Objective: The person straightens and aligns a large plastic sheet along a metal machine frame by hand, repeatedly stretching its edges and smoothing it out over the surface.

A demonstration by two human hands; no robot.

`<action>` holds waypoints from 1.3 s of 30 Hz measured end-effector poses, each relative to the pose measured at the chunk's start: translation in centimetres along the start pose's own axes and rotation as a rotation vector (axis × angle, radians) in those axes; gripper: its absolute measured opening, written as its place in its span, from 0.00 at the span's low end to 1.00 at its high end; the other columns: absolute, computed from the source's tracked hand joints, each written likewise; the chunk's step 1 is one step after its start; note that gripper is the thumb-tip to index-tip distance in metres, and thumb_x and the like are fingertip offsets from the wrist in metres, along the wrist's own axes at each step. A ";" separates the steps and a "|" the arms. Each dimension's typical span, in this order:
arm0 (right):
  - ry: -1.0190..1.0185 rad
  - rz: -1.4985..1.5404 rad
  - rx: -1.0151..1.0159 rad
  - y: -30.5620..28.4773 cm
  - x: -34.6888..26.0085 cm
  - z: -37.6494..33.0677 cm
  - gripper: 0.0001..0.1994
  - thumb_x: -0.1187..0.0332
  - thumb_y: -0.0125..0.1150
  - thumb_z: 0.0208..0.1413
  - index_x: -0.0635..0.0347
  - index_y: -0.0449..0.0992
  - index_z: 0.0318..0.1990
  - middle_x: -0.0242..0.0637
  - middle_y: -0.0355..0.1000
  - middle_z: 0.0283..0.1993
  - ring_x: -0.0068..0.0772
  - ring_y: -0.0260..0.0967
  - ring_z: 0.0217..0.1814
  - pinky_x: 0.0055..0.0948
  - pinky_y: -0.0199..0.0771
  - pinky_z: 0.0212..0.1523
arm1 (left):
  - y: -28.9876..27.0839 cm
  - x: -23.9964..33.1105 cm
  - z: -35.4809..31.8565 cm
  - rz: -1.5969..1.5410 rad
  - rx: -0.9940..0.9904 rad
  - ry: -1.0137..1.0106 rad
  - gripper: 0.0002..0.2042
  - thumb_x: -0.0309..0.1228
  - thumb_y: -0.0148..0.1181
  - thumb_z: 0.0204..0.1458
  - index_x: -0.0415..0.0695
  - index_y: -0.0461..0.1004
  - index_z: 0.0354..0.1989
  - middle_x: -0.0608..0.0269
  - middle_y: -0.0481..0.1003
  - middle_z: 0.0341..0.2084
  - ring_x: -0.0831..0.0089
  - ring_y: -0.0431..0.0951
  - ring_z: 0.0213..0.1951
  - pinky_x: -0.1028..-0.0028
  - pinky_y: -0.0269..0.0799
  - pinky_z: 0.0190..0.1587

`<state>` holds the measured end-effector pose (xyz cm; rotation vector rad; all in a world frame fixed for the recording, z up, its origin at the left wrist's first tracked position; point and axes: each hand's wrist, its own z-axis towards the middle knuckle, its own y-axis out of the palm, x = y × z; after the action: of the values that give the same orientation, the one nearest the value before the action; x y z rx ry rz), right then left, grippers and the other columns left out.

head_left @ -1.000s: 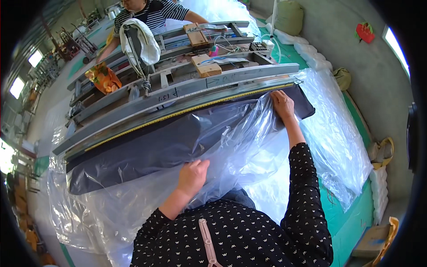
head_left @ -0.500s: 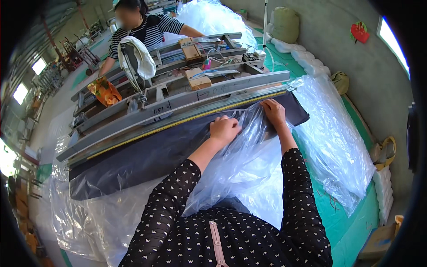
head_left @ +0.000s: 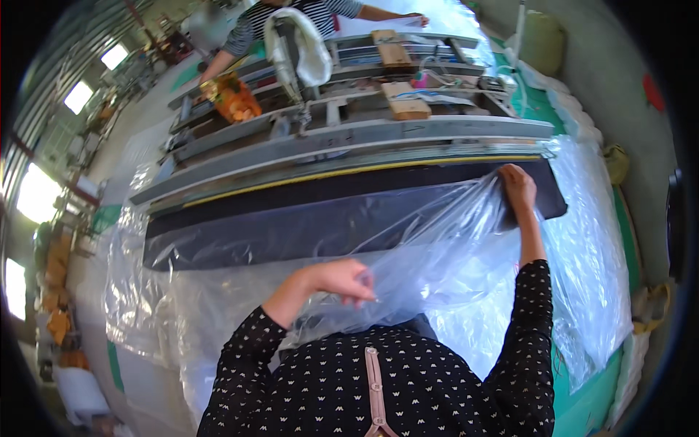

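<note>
A long dark flat panel (head_left: 218, 244) lies across in front of me, partly under clear plastic film (head_left: 451, 255). At the panel's right part, my right hand (head_left: 519, 188) pinches the film, with creases fanning out from its fingers. Nearer my body, my left hand (head_left: 338, 280) is over the film with fingers bent, seemingly gripping a fold; its fingertips are slightly blurred. A yellow measuring tape (head_left: 349, 175) runs along the panel's far edge.
Beyond the tape stands a grey metal frame (head_left: 342, 138) with wooden blocks (head_left: 404, 102), a white cloth (head_left: 313, 54) and an orange patterned bag (head_left: 231, 98). A person in a striped top (head_left: 251, 29) is behind it. More plastic sheeting (head_left: 590, 269) lies at right.
My left hand has drawn back from the panel toward my body. My right hand stays at the panel's right part, and film now stretches across between the hands. The view has shifted left.
</note>
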<state>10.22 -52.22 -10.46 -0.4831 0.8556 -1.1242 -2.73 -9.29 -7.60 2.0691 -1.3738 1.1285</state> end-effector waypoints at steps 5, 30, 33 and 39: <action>0.203 -0.134 -0.041 -0.1 0.9 -0.2 0.10 0.58 0.52 0.52 0.49 0.75 0.34 0.39 0.72 0.32 0.46 0.70 0.36 0.37 0.69 0.33 | 0.6 -6.9 -13.9 0.295 0.330 -0.450 0.16 0.43 0.57 0.45 0.41 0.75 0.24 0.64 0.76 0.17 0.77 0.76 0.21 0.76 0.69 0.24; 0.156 -0.282 -0.096 0.6 3.4 0.0 0.11 0.62 0.41 0.57 0.55 0.70 0.33 0.44 0.69 0.33 0.48 0.67 0.35 0.39 0.64 0.33 | -8.1 -20.4 -28.5 0.231 2.030 -0.554 0.21 0.49 0.40 0.55 0.43 0.70 0.37 0.49 0.74 0.28 0.49 0.73 0.34 0.57 0.66 0.35; 0.132 -0.222 -0.143 -1.8 8.7 -0.7 0.12 0.69 0.40 0.53 0.60 0.71 0.37 0.46 0.71 0.38 0.48 0.68 0.39 0.37 0.65 0.38 | -8.4 -20.6 -25.4 0.301 1.749 -0.669 0.25 0.54 0.39 0.53 0.42 0.72 0.30 0.48 0.74 0.24 0.52 0.75 0.32 0.61 0.67 0.36; 0.346 -0.207 -0.150 -3.9 15.0 -1.4 0.16 0.67 0.36 0.55 0.67 0.71 0.39 0.52 0.69 0.37 0.48 0.64 0.42 0.35 0.62 0.45 | -2.4 -24.9 -25.3 -0.301 1.195 -0.511 0.30 0.58 0.40 0.50 0.40 0.75 0.29 0.61 0.75 0.21 0.69 0.74 0.26 0.69 0.68 0.35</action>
<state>9.45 -67.44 -13.70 -0.5175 1.2183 -1.3632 -15.30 23.61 -12.55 3.4197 -0.4285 1.5347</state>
